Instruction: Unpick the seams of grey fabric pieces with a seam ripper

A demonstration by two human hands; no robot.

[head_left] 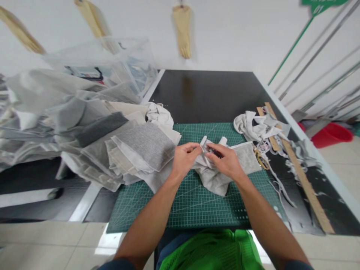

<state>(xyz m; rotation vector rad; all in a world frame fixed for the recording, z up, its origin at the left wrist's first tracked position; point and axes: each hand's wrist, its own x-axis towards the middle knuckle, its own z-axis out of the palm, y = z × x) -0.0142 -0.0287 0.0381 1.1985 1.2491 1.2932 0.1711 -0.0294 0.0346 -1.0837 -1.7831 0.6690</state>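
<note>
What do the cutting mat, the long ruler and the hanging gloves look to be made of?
Cutting mat: likely matte plastic or vinyl; flat green sheet, printed grid.
Long ruler: probably wood, dull; tan-brown colour, though grain isn't clear.
Hanging gloves: rubber or latex, probably; pale yellow, smooth, holding finger shape.

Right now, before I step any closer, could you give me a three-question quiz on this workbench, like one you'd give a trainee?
1. Multiple choice: what is the left hand pinching?
A) a wooden ruler
B) a pale strip of cloth
C) a red bucket

2. True or false: the large pile of fabric is on the person's left.

3. Count: how many yellow gloves hang on the wall?

Key: 1 B; 2 true; 3 three.
</note>
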